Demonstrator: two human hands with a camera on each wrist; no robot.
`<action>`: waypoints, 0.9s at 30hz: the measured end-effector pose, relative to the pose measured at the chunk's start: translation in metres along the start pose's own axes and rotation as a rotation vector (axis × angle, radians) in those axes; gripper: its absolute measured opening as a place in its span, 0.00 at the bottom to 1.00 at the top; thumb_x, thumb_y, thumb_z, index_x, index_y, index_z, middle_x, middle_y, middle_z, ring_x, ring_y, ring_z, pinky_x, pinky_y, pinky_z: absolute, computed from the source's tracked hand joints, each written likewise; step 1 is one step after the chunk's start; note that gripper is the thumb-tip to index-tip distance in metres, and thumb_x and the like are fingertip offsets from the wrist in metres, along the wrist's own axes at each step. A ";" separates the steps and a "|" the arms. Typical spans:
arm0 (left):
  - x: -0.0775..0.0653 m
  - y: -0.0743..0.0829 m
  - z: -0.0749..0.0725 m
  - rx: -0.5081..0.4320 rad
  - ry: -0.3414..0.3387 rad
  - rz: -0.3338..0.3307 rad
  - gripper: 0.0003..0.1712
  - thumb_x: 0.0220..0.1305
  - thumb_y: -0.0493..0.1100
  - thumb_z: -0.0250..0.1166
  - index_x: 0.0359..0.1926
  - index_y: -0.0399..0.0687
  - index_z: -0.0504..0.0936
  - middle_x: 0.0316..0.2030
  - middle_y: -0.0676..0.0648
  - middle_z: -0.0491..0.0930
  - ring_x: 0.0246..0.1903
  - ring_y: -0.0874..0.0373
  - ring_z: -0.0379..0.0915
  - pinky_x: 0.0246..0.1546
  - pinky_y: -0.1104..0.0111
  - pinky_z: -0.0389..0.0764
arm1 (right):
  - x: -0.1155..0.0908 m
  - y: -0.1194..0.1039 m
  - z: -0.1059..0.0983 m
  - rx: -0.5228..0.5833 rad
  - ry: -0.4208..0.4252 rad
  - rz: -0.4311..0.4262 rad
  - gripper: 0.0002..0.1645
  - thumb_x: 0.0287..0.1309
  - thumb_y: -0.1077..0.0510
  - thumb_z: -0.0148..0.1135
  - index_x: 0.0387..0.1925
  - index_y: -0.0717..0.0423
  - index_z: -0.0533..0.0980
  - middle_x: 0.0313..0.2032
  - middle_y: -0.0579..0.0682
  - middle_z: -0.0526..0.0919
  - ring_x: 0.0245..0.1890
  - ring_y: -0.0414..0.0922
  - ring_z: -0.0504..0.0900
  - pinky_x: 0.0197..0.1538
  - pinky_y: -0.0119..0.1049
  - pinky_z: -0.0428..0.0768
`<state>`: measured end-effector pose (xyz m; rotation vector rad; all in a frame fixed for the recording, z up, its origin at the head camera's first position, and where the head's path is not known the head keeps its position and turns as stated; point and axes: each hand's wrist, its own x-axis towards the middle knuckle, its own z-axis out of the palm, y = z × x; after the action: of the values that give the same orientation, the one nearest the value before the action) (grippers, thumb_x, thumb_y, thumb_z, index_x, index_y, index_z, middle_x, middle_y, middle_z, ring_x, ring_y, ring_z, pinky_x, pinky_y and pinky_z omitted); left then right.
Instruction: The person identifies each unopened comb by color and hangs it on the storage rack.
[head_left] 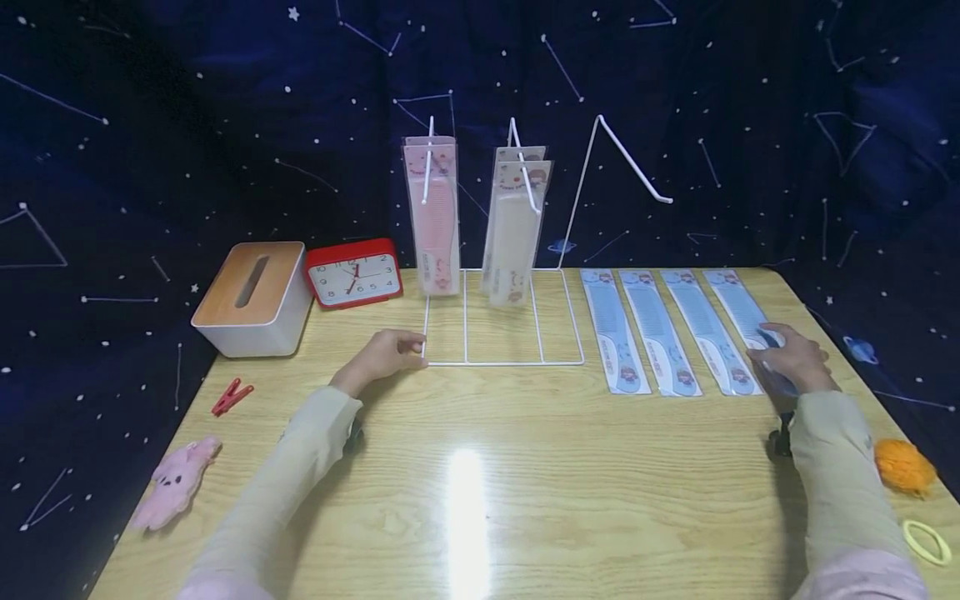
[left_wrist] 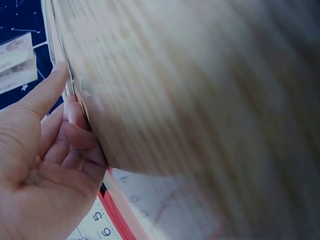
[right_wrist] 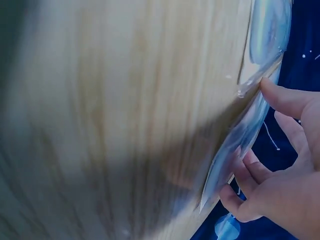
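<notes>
My left hand (head_left: 382,358) holds the front left corner of the white wire rack (head_left: 510,363), thumb and fingers around the wire. Packaged pink combs (head_left: 435,225) hang on the rack's left hook, and packaged white combs (head_left: 512,237) on its middle hook; the right hook (head_left: 636,158) is bare. At the far right of a row lies a packaged blue comb (head_left: 733,296), its lower part partly covered by my right hand (head_left: 795,358). In the right wrist view, my thumb and fingers grip opposite edges of this clear package (right_wrist: 237,132).
Three more packaged blue combs (head_left: 648,312) lie between rack and right hand. To the left stand a tissue box (head_left: 277,321) and a red clock (head_left: 354,279), with a red clip (head_left: 231,397) and pink plush toy (head_left: 176,485) nearer. An orange ball (head_left: 903,467) and yellow ring (head_left: 926,542) lie right.
</notes>
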<state>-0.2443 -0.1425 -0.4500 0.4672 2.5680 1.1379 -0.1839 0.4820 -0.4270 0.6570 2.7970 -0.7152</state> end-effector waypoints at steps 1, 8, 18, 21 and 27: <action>0.000 0.000 0.000 0.001 -0.001 -0.002 0.30 0.55 0.40 0.70 0.58 0.34 0.75 0.41 0.42 0.82 0.48 0.48 0.73 0.60 0.54 0.68 | 0.000 0.000 0.000 0.008 0.005 0.013 0.44 0.60 0.50 0.56 0.70 0.62 0.49 0.59 0.83 0.46 0.55 0.77 0.50 0.48 0.70 0.59; -0.001 0.002 -0.002 -0.002 -0.007 0.000 0.29 0.55 0.40 0.69 0.58 0.34 0.75 0.41 0.42 0.81 0.47 0.50 0.72 0.60 0.55 0.68 | 0.000 0.004 0.003 0.051 0.095 -0.032 0.42 0.53 0.55 0.64 0.65 0.66 0.58 0.58 0.82 0.48 0.54 0.74 0.51 0.52 0.67 0.60; -0.004 0.005 -0.005 -0.029 -0.002 0.018 0.28 0.55 0.38 0.69 0.57 0.32 0.75 0.40 0.41 0.81 0.45 0.51 0.72 0.58 0.56 0.70 | -0.001 0.004 -0.002 0.056 0.071 -0.037 0.45 0.54 0.56 0.63 0.69 0.63 0.54 0.66 0.76 0.50 0.60 0.71 0.56 0.59 0.66 0.58; -0.003 0.004 -0.004 -0.028 -0.003 0.019 0.28 0.55 0.38 0.69 0.57 0.32 0.75 0.40 0.41 0.81 0.46 0.50 0.72 0.58 0.56 0.70 | -0.005 0.001 -0.005 0.056 0.149 -0.091 0.43 0.54 0.59 0.60 0.69 0.64 0.54 0.65 0.77 0.52 0.58 0.73 0.57 0.56 0.66 0.61; 0.000 -0.001 -0.001 -0.022 0.000 0.020 0.29 0.54 0.39 0.70 0.57 0.34 0.76 0.40 0.42 0.81 0.47 0.50 0.72 0.60 0.56 0.68 | -0.025 -0.020 -0.014 0.180 0.332 -0.152 0.43 0.56 0.59 0.59 0.71 0.57 0.53 0.66 0.74 0.55 0.61 0.74 0.58 0.58 0.68 0.62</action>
<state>-0.2452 -0.1438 -0.4497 0.4895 2.5534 1.1717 -0.1717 0.4643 -0.3996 0.6503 3.1385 -0.9769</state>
